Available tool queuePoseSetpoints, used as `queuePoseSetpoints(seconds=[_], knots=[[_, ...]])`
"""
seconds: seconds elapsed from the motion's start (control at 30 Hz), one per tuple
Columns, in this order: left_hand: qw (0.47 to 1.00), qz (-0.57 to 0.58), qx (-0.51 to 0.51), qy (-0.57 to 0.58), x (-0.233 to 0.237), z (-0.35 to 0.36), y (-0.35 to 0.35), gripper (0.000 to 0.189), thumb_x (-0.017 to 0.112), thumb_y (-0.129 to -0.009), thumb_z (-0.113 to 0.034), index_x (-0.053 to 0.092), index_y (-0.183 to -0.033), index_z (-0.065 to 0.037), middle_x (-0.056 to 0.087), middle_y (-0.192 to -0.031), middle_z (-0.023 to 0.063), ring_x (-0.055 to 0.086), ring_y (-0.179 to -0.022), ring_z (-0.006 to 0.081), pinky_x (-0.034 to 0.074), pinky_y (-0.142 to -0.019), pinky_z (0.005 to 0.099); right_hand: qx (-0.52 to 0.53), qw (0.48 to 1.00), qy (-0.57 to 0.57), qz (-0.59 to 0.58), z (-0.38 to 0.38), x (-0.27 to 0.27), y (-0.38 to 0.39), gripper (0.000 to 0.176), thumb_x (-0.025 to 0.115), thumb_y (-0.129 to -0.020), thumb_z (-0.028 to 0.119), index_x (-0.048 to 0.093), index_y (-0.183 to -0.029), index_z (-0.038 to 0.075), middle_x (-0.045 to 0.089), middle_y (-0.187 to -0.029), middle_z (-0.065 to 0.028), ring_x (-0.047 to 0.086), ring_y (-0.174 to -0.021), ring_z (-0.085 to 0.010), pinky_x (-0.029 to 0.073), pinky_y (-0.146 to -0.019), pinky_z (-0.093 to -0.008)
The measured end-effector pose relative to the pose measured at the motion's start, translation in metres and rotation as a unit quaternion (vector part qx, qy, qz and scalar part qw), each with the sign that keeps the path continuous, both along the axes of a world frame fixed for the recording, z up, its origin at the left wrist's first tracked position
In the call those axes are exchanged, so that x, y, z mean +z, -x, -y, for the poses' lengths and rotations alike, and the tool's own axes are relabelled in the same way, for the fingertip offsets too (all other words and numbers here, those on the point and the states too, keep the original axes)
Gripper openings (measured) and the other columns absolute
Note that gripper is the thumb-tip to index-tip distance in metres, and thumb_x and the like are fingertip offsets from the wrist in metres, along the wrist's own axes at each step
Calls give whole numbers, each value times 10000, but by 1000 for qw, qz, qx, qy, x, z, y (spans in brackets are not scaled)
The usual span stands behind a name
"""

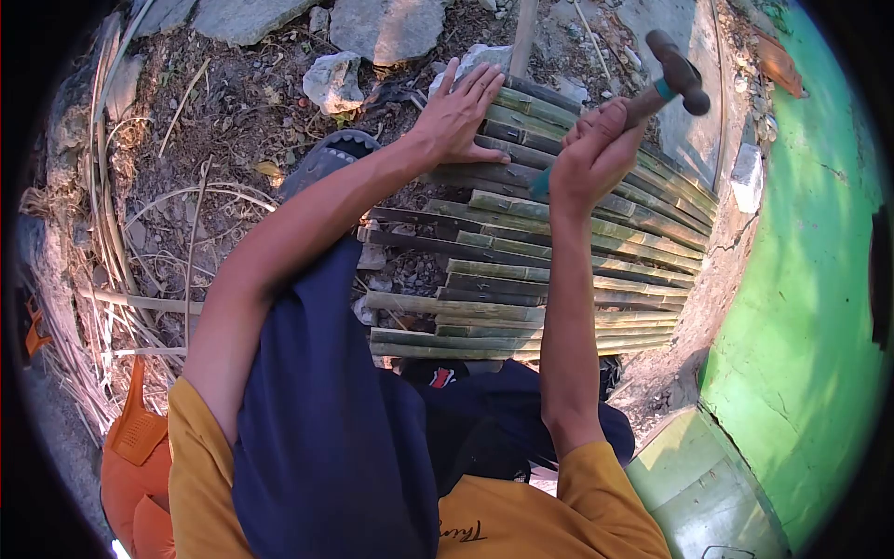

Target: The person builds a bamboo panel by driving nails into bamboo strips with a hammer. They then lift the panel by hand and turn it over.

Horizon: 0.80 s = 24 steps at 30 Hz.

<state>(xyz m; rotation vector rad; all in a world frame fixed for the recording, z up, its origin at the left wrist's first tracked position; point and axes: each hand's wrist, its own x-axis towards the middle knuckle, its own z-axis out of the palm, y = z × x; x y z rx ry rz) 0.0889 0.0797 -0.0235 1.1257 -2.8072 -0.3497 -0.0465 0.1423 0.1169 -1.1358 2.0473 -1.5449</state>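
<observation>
My right hand (599,154) is wrapped round the handle of a hammer (678,79), whose metal head is raised above the far right part of the slats. Bits of teal wrapping show on the handle near the head and below my fist. With fingers spread, my left hand (458,116) lies flat on the far left ends of the bamboo slats (577,238). These split slats lie side by side in a panel in front of me, their left ends uneven. Whatever joins them underneath is hidden.
A bright green wall (810,233) rises on the right. Pale rocks (333,82) and stone slabs (389,28) lie beyond the panel. Thin bamboo strips (110,205) are strewn at left. An orange object (138,456) is at lower left, and a dark shoe (331,158) is beside the slats.
</observation>
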Motion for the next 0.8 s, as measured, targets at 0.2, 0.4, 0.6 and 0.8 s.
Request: queuePoseSetpoints(seconds=[0.2,0.4,0.6,0.8], knots=[[999,15,-2,38,-2,8,2,1328,549,-792,-926,246,-1660,33,279,-1737,158,205,-1631,275,7,-1326,581,53,947,-253,-190,-16,-92,9,344,473,-1122,285,567,-1045,-37,639,-748,-326,662,-783,-554,436,-655,-620],[1000,-5,-6,-1,0,0,-2,1340,556,-788,-921,244,-1656,51,272,-1736,176,191,-1635,295,13,-1322,589,11,983,-161,-83,-21,-77,3,345,494,-1129,302,554,-1037,-25,616,-692,-293,626,-708,-552,393,-591,-600],[1000,-10,-9,-6,1,-1,-2,1341,571,-785,-911,244,-1652,58,281,-1731,177,196,-1633,296,6,-1320,596,74,968,-206,-125,-42,-97,22,329,498,-1125,310,579,-1072,-5,635,-748,-305,648,-760,-545,413,-622,-595],[1000,-19,-8,-13,3,1,-3,1353,584,-779,-906,230,-1654,64,275,-1733,177,193,-1634,299,-7,-1316,605,114,961,-214,-132,-35,-84,52,279,512,-1116,279,592,-1135,13,634,-749,-269,643,-717,-508,443,-621,-551]])
